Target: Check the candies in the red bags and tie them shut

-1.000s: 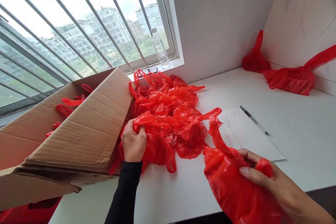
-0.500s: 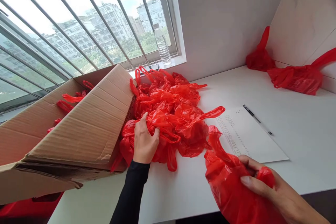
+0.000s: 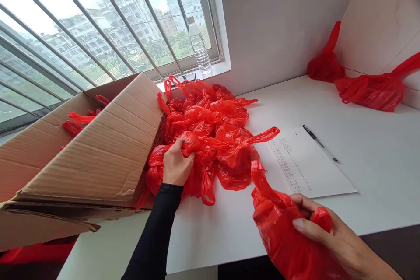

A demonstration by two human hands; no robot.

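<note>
In the head view, my left hand (image 3: 177, 162), in a black sleeve, is closed on the gathered top of a red plastic bag (image 3: 192, 141) at the front of a heap. Several tied red bags (image 3: 229, 140) make up this heap, right beside an open cardboard box (image 3: 111, 140). My right hand (image 3: 323, 227) grips another red plastic bag (image 3: 278, 223) at the lower right, above the front edge of the white table (image 3: 197, 245). One end of that bag sticks up toward the heap. What is inside the bags is hidden.
More red bag handles (image 3: 80, 118) show inside the box. A written sheet of paper (image 3: 305, 162) and a black pen (image 3: 320, 142) lie right of the heap. Two red bags (image 3: 370, 89) sit in the far right corner. A clear bottle (image 3: 199, 46) stands on the sill by the barred window.
My left hand has bunched up the top of the bag it was touching. The right hand keeps its hold on its bag. The whole view has shifted slightly.
</note>
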